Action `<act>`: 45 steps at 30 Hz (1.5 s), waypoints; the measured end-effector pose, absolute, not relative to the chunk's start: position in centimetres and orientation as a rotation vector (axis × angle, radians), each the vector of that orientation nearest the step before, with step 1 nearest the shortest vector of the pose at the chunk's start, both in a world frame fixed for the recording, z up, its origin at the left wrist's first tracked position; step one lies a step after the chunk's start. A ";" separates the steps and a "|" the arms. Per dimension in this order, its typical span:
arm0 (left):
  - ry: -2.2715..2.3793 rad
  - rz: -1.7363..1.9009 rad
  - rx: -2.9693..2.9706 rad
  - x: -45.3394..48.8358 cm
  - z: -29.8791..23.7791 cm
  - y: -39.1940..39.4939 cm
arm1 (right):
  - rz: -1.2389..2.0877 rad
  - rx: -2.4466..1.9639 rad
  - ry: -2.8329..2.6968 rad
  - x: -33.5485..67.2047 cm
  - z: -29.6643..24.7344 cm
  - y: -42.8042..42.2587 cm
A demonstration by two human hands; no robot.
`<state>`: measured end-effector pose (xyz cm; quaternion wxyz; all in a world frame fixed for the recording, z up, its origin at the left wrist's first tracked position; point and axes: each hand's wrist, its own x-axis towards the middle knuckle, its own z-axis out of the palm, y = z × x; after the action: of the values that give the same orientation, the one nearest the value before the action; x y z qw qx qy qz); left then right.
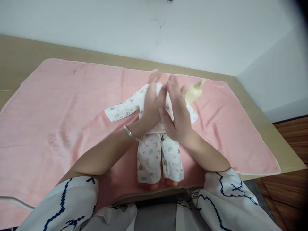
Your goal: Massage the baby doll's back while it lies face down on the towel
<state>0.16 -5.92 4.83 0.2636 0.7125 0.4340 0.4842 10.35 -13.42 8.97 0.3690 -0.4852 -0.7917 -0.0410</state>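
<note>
A baby doll (149, 157) lies on its back, dressed in a white printed top and trousers. Over its chest, my left hand (154, 102) and my right hand (176, 112) are raised close together, palms turned towards each other. Their fingers are stretched out and slightly smeared by motion, and nothing shows between them. Whether the palms touch fully, I cannot tell. Both hands hide much of the doll's chest and part of its head (157, 77). Just beyond my right hand is a pale yellow bottle (193, 93) with a narrow top.
A pink blanket (60, 106) with some wrinkles covers most of the wooden table (255, 112). White walls (108, 29) stand behind and to the right. At the lower left, a pale cable (16, 200) runs over the blanket. Dark wooden panelling (293, 138) is at the right.
</note>
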 end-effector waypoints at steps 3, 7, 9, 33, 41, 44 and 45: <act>1.287 1.473 1.548 -0.3 4.8 -1.2 | 0.069 -1.391 -2.058 10.9 6.0 -9.4; 1.216 1.406 1.664 -0.3 2.0 1.1 | 0.177 -1.514 -2.195 11.8 3.2 -6.3; 1.230 1.359 1.727 -0.1 0.8 1.2 | 0.207 -1.497 -2.269 12.3 3.1 -5.6; 1.350 1.258 2.016 0.0 0.1 0.3 | 0.155 -1.397 -2.261 16.1 2.1 -2.7; 1.352 1.275 1.943 -0.2 0.2 0.1 | 0.035 -1.602 -2.383 12.5 3.3 -7.9; 1.325 1.283 1.938 -0.2 0.1 0.1 | 0.060 -1.498 -2.489 12.7 3.5 -7.7; 1.319 1.290 1.943 -0.3 0.1 0.1 | 0.089 -1.476 -2.493 13.2 3.4 -7.0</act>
<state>-0.25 0.14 0.06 0.2291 0.7059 0.4791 0.4687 13.24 -6.95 3.40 0.1213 -0.5054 -0.8538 0.0305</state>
